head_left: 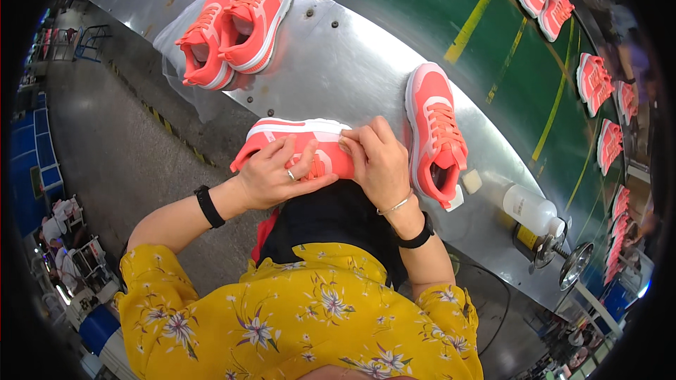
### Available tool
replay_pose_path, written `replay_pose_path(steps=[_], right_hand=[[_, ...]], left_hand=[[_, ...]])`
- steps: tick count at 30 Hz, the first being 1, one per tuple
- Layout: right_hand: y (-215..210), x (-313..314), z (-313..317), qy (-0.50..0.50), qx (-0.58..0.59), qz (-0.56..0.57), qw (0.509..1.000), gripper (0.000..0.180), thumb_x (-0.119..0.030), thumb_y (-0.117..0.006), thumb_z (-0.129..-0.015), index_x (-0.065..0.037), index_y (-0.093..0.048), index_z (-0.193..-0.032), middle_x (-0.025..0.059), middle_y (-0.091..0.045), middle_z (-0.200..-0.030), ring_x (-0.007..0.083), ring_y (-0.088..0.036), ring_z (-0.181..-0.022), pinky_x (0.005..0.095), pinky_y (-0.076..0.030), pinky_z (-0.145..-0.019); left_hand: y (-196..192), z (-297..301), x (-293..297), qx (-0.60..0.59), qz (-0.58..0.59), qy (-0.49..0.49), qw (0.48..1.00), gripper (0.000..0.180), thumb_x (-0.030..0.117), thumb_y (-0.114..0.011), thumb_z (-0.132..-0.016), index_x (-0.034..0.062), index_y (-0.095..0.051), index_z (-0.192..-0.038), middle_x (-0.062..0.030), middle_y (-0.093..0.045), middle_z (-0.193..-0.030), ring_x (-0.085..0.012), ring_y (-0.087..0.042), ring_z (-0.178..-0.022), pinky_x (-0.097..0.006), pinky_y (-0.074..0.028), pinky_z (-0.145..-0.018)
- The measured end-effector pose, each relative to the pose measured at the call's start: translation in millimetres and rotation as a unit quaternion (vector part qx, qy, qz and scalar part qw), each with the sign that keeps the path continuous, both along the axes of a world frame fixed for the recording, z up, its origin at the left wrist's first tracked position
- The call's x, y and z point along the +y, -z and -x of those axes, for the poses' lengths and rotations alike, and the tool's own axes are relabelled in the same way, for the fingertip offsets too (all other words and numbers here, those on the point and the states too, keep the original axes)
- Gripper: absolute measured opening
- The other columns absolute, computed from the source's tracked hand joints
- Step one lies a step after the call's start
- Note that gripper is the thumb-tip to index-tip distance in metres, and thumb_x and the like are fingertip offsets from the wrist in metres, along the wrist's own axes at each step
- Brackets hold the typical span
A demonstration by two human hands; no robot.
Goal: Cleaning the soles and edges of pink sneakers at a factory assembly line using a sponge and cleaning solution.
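Observation:
A coral-pink sneaker point(339, 160) with a white sole lies on its side between my hands, above my dark lap at the bench's near edge. My left hand point(277, 174) wraps round its upper near the laces, with a ring on one finger. At the toe, my right hand point(380, 162) closes on the shoe, thumb and forefinger pinched at the sole's edge. Whether anything small sits in that pinch cannot be made out. A matching sneaker point(438, 134) rests upright on the bench just right of my right hand, toe pointing away.
Two more coral sneakers point(255, 21) stand on the metal bench point(345, 53) at the far left, beside clear plastic film point(171, 46). To the right are a small off-white block point(472, 181), a plastic bottle point(528, 207) and a round metal fitting point(576, 266). Sneakers sit along a green surface point(422, 0) beyond.

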State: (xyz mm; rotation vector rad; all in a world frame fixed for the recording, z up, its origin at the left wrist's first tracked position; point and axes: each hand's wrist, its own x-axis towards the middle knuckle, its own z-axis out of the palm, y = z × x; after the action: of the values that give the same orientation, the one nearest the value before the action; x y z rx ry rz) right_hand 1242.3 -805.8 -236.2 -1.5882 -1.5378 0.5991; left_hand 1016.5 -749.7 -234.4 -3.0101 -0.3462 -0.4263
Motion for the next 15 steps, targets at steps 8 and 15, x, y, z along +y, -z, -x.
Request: replay_pose_path(steps=[8, 15], right_hand=[[2, 12, 4, -0.028, -0.043, -0.012, 0.999, 0.008, -0.008, -0.071, -0.085, -0.005, -0.065, -0.090, 0.0125, -0.053, -0.086, 0.0341, -0.061, -0.074, 0.0428, -0.050, -0.064], [13, -26, 4, 0.018, -0.059, -0.026, 0.998, 0.016, -0.005, -0.074, -0.084, -0.005, -0.068, -0.098, 0.0114, -0.052, -0.080, 0.0303, -0.061, -0.070, 0.0391, -0.050, -0.061]], left_hand=[[-3, -4, 1, 0.002, 0.007, 0.008, 1.000, 0.046, 0.025, -0.059, -0.082, 0.0369, -0.066, -0.126, -0.0097, -0.059, -0.125, -0.0299, -0.062, -0.094, -0.039, -0.053, -0.085], [-8, -9, 8, 0.038, -0.062, 0.074, 0.995, 0.043, 0.025, -0.060, -0.082, 0.0326, -0.063, -0.124, -0.0038, -0.059, -0.117, -0.0311, -0.063, -0.097, -0.040, -0.054, -0.088]])
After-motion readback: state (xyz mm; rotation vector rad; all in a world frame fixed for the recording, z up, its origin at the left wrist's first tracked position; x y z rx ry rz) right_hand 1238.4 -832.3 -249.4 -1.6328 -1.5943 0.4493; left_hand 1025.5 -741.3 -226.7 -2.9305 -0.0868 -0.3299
